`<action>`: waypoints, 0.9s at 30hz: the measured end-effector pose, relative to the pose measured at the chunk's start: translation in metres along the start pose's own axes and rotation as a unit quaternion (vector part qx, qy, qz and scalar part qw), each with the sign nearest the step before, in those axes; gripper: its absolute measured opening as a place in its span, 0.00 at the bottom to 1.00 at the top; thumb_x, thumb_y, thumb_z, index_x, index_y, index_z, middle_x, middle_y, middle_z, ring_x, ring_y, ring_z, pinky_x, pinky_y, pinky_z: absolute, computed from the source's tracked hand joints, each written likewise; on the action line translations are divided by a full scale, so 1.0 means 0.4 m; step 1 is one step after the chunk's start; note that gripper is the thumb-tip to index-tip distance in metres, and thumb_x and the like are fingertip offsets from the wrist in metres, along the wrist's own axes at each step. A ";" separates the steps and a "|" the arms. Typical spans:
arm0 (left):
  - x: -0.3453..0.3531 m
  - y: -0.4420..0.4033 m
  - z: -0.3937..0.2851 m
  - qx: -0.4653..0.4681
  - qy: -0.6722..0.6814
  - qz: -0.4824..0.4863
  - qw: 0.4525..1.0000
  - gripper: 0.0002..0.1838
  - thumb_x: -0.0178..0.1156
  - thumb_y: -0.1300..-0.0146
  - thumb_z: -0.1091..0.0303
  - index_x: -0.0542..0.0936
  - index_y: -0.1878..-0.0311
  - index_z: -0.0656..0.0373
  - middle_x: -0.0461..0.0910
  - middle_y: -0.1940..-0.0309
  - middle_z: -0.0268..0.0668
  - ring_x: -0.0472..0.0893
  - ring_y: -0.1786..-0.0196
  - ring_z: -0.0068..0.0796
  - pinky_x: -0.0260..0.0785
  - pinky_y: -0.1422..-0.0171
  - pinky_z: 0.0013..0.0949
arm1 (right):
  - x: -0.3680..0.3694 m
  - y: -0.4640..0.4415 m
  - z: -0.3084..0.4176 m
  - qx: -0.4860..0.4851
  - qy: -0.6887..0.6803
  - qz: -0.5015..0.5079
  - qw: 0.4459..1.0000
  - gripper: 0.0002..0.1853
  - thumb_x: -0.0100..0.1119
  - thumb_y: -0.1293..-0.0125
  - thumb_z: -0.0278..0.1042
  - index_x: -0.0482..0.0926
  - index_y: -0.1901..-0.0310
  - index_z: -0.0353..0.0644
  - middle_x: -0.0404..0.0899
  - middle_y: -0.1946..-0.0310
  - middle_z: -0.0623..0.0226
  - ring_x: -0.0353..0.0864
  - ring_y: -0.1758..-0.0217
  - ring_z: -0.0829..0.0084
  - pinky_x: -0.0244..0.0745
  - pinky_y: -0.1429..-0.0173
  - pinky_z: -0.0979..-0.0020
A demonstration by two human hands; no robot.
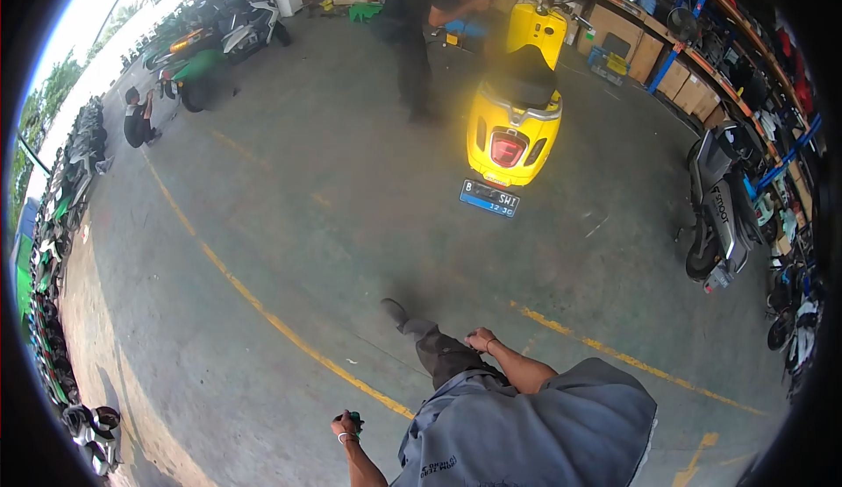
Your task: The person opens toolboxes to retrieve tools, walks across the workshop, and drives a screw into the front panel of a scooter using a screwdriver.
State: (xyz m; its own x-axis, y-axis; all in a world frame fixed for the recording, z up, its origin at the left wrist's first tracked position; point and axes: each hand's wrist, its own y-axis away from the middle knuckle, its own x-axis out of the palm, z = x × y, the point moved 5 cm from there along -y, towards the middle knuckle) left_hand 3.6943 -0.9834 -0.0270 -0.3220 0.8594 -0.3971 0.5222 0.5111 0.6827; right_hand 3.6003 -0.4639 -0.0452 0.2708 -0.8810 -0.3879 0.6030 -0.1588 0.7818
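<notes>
My left hand (345, 424) hangs low over the floor, closed round a small dark object (355, 420) with a greenish tint. Its kind is too small to tell. A pale band circles that wrist. Beside my thigh, my right hand (480, 340) has its fingers curled in, and whatever may be inside is hidden. Neither hand touches anything around it. Ahead stands a yellow scooter (516, 132), its rear and red tail light facing me, with a number plate (489, 199) below. One of my dark shoes (395, 312) is extended forward.
A person in dark clothes (412, 40) stands left of the yellow scooter. Another person (139, 119) squats near a green motorbike (195, 68). At right, a grey scooter (721, 211) stands before loaded shelving (675, 56). Motorbikes line the left edge; yellow lines (263, 308) mark the floor.
</notes>
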 end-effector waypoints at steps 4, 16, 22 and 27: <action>0.053 -0.194 -0.292 0.050 0.017 0.009 0.999 0.18 0.56 0.39 0.62 0.75 0.68 0.74 0.77 0.80 0.46 0.79 0.84 0.41 0.69 0.87 0.37 | -0.002 -0.185 0.256 0.060 -0.025 0.002 0.998 0.14 0.56 0.47 0.39 0.82 0.64 0.39 0.81 0.72 0.63 0.81 0.74 0.69 0.78 0.70 0.68; 0.078 -0.663 -0.766 0.008 -0.332 -0.046 0.942 0.22 0.60 0.44 0.58 0.77 0.72 0.75 0.78 0.79 0.46 0.77 0.77 0.43 0.71 0.72 0.40 | -0.130 -0.617 1.355 -0.093 0.087 -0.095 0.987 0.23 0.54 0.40 0.47 0.75 0.49 0.38 0.80 0.59 0.54 0.79 0.53 0.59 0.71 0.47 0.62; 0.049 -1.050 -1.079 0.033 -0.296 -0.019 0.954 0.21 0.59 0.42 0.59 0.77 0.73 0.74 0.77 0.81 0.46 0.78 0.80 0.43 0.71 0.77 0.40 | -0.032 -0.909 1.638 -0.055 0.085 -0.131 0.986 0.22 0.52 0.41 0.47 0.78 0.55 0.36 0.80 0.60 0.53 0.79 0.54 0.57 0.73 0.48 0.62; -0.064 -1.372 -1.406 -0.019 -0.114 -0.001 0.993 0.20 0.57 0.41 0.60 0.76 0.73 0.73 0.76 0.82 0.46 0.78 0.82 0.43 0.71 0.82 0.40 | 0.156 -1.046 1.802 0.100 0.133 -0.045 0.985 0.16 0.52 0.45 0.41 0.81 0.69 0.35 0.80 0.77 0.59 0.80 0.76 0.64 0.78 0.68 0.65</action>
State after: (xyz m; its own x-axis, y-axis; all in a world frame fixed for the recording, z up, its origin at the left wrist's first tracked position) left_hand 2.9718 -1.2931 -0.0466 -0.1323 0.8413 -0.5241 0.4906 0.5150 0.7029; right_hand 2.8241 -0.7736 -0.0445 0.4255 -0.7156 -0.5540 0.4813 -0.3395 0.8081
